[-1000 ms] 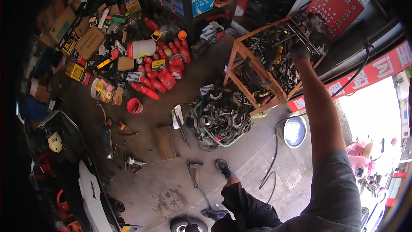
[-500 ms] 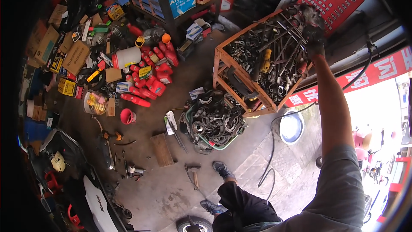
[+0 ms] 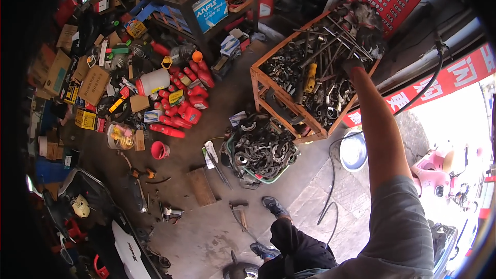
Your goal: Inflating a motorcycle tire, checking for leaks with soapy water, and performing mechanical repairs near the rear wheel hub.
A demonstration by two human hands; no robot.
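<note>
Nearby, parts basin [image 3: 231, 145], hammer [image 3: 242, 215], bucket [image 3: 160, 150] — hands [image 3: 353, 65]: right over tools [image 3: 324, 64], grip unclear, left unseen

Mostly dull grey metal over on the far right, in the wrenches [image 3: 331, 112] and long rods [image 3: 350, 36], plus smooth yellow plastic on that tool handle [image 3: 311, 77]. Matt orange on the rack frame [image 3: 315, 137], wood or metal, hard to say. Glossy red plastic for the bottles [image 3: 190, 114] far left, plain matt cardboard for the carton [image 3: 95, 86]. Bare wood on the plank [image 3: 201, 187]. Shiny smooth white on the scooter panel [image 3: 129, 248], near left. Soft matt grey cloth for the sleeve [image 3: 400, 222], near right.
</note>
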